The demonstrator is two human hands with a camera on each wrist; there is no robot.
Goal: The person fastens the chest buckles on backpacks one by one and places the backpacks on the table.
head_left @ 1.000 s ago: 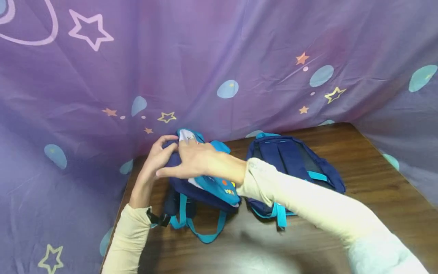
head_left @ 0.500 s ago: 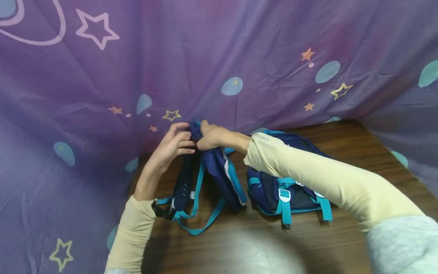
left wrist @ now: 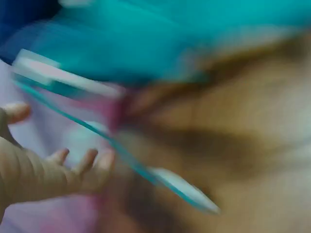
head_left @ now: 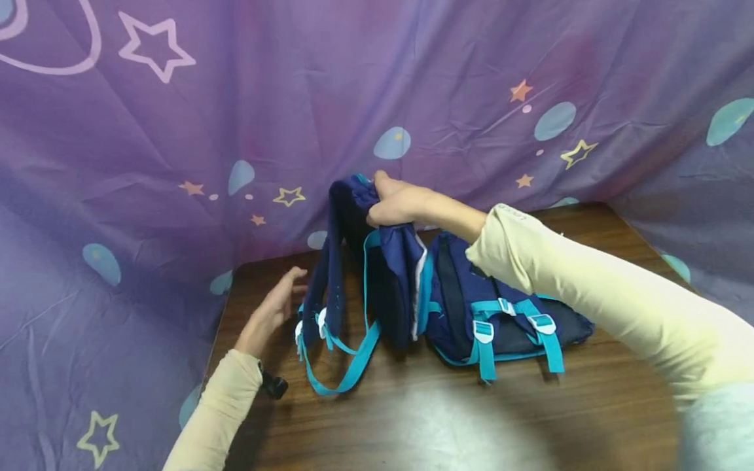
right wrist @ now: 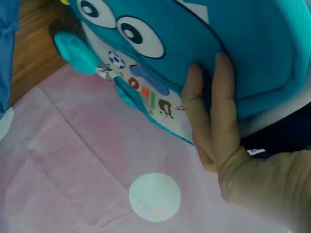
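My right hand grips the top of a navy and turquoise child's backpack, which hangs close over the table with its back side to the left. Two padded shoulder straps with white buckles dangle from it, and a turquoise webbing strap loops down. In the right wrist view the bag's turquoise front shows cartoon eyes and colourful letters, with two fingers lying along it. My left hand is left of the straps with fingers extended, holding nothing. The left wrist view is blurred; a thin turquoise strap crosses beside that hand.
A second navy backpack with turquoise straps and white buckles lies on the wooden table, just right of the held one and partly behind it. A purple curtain with stars and balloons hangs along the table's back and left side.
The backpack has turned from showing its turquoise front to showing its back and straps, and has risen to the right in my right hand. My left hand has come off it, moving down.
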